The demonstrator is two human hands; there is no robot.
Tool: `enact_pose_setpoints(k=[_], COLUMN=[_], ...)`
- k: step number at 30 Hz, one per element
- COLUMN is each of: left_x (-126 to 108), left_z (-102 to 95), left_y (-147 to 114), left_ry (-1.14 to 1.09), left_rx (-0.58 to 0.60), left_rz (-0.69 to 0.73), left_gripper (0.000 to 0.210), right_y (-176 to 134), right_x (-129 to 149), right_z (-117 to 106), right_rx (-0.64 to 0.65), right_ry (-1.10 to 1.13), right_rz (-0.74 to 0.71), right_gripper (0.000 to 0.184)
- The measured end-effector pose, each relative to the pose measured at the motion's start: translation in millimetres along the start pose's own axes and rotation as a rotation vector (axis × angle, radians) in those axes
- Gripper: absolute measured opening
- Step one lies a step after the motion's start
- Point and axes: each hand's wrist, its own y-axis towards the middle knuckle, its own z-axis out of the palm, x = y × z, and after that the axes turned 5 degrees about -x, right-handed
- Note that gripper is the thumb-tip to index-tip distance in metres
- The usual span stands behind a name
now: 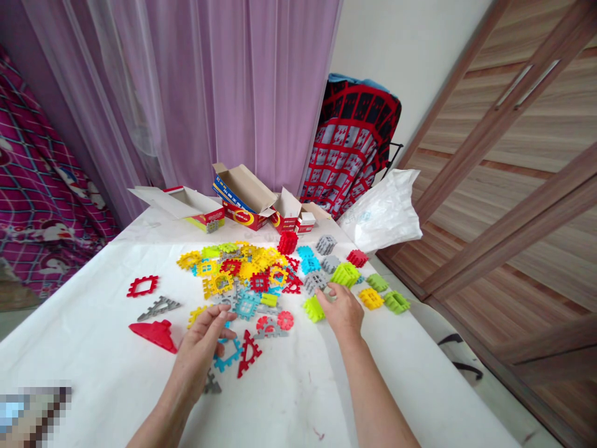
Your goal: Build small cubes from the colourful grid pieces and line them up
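My left hand (pixel 208 330) hovers over the near left side of a heap of plastic interlocking building pieces, its fingers loosely apart and nothing visible in them. Below its fingertips lies a blue square frame piece (pixel 228 354), partly covered by the hand. A red triangular piece (pixel 249 354) is just right of that. My right hand (pixel 345 311) is among stacked pieces, thumb and fingers apart. Its thumb is beside a lime-green stack (pixel 313 308), though contact is unclear. A grey stack (pixel 316 282) and another lime-green stack (pixel 345 274) stand just beyond its fingertips.
Yellow pieces (pixel 252 261) dominate the mixed heap. Small yellow (pixel 371 298) and green (pixel 397 302) stacks are on the right. A red wedge-like piece (pixel 156 335) lies left. Opened boxes (pixel 245 214) and a white plastic bag (pixel 385 211) line the table's (pixel 93 311) far side.
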Motion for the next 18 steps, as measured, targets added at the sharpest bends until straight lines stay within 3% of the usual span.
enact_pose_setpoints(k=[18], left_x=[1.8], left_z=[-1.3], left_y=[1.1], left_ry=[0.018], left_rx=[0.011], left_rz=[0.038], left_gripper=[0.055], right_y=[-5.4], right_x=[8.6], right_z=[-3.6], right_rx=[-0.082], right_ry=[-0.045], right_rz=[-0.024], right_gripper=[0.027])
